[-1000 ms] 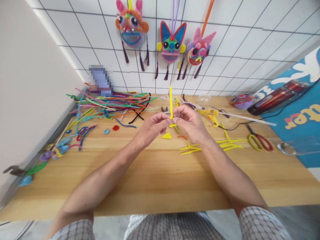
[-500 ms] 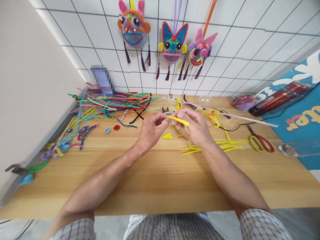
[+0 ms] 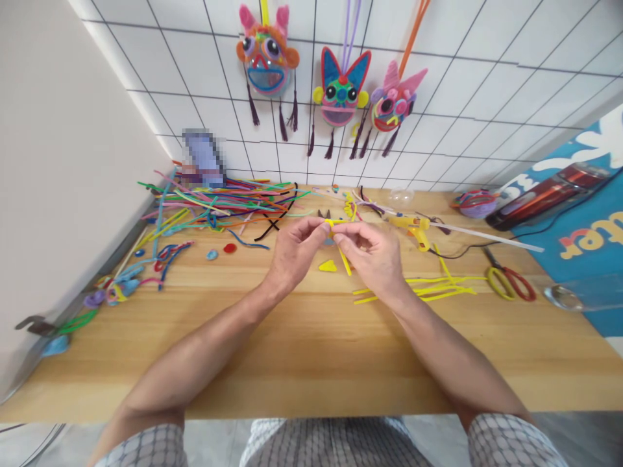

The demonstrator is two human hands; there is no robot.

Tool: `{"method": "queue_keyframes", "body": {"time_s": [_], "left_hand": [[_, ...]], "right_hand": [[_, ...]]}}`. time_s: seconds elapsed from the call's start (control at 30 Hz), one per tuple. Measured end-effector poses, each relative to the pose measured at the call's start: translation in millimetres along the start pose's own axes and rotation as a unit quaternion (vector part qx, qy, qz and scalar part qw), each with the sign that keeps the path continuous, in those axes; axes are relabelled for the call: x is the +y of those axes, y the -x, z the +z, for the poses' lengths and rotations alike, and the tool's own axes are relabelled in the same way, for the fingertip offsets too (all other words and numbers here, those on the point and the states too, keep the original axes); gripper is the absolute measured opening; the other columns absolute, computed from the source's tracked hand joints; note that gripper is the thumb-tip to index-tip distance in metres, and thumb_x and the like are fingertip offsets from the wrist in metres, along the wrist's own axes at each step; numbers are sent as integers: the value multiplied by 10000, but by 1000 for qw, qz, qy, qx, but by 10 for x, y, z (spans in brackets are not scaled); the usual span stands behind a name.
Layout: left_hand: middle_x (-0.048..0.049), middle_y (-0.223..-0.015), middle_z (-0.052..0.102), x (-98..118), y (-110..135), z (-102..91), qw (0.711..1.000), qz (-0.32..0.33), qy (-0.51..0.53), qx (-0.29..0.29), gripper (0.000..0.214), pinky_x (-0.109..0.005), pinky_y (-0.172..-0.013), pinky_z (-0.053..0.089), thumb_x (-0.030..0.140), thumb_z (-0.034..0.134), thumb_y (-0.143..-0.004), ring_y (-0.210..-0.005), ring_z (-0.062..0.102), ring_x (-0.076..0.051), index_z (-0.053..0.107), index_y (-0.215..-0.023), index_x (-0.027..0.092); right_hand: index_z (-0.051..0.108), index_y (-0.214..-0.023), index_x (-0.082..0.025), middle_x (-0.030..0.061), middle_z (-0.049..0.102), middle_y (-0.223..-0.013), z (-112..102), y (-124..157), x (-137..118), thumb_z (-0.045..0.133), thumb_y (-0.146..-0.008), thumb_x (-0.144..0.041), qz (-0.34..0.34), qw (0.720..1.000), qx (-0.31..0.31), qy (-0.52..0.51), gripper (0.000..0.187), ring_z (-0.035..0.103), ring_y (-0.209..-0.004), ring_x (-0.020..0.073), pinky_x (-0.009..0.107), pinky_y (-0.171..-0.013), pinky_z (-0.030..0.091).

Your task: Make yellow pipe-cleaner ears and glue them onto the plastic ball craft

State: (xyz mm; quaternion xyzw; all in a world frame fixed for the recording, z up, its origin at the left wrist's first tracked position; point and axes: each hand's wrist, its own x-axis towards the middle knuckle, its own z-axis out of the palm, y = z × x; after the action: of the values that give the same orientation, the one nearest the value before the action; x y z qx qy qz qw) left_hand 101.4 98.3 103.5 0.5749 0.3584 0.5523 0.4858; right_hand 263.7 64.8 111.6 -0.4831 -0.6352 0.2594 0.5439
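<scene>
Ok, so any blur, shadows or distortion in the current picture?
In the head view, faint shadows lie on the table; the yellow strip looks soft in detail; a patch at back left is pixelated; lines on the wall fan outward, suggesting wide-angle distortion.

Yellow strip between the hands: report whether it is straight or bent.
Bent: the yellow strip runs crosswise at the top, between left hand and right hand, while its tail slants downward.

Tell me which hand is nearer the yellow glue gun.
Right. The right hand is just left of the yellow glue gun; the left hand is farther left, beyond the right hand.
</scene>
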Motion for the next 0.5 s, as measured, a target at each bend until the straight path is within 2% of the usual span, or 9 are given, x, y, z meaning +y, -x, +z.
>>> {"method": "queue_keyframes", "body": {"time_s": [0.2,0.3,0.5], "left_hand": [[20,-660,637,-17,-1,-17,999,-27,36,-14,337,-277,-656,468,550,827,-854,-635,527,-123,792,-815,217],[21,-651,623,-50,4,-8,998,-47,43,-7,320,-277,-632,431,535,831,-850,-619,496,-118,803,-817,217],[22,-645,601,-72,2,-3,995,-69,69,-3,297,-279,-605,380,511,834,-837,-610,476,-116,792,-809,218]], "right_hand": [[837,-967,-281,26,802,-890,-9,-9,11,726,-961,-282,-59,997,14,47,111,676,-734,186,358,-704,545],[776,-981,-271,14,775,-868,15,-8,22,742,-969,-316,-48,998,18,34,58,645,-709,169,344,-691,528],[562,-1076,-278,-57,673,-769,57,-43,74,918,-815,-542,65,991,30,-111,515,653,-694,149,289,-668,530]]}}
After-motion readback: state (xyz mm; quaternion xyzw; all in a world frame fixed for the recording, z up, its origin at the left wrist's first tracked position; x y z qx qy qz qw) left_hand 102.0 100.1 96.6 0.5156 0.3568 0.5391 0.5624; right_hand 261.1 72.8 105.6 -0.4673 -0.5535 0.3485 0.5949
